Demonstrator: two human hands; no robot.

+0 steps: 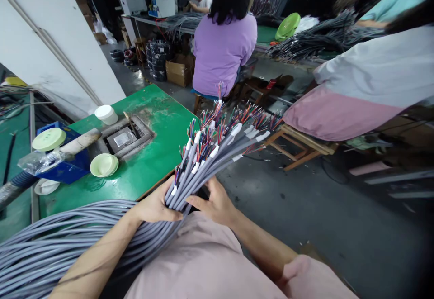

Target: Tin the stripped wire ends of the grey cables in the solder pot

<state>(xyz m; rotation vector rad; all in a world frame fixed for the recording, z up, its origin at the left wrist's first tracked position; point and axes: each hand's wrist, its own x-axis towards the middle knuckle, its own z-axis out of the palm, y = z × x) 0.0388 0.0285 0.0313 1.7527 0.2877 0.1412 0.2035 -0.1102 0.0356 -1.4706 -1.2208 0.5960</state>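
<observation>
The left hand [158,205] and right hand [216,201] are clasping gray cables [190,187], whose coloured wire ends [220,131], fanning out unevenly, are risking bends and snags among themselves.

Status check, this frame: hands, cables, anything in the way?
Left hand gripping grey cable bundle; right hand against it. Coloured wires splayed at far ends. Nothing visibly blocking either hand.

The bare left forearm [101,253] slants toward one o'clock, its left hand [154,204] curled in a grip, thumb toward three. The right forearm [264,242] points toward ten; the right hand [220,204] grips loosely, thumb toward nine, fingers partly hidden.
</observation>
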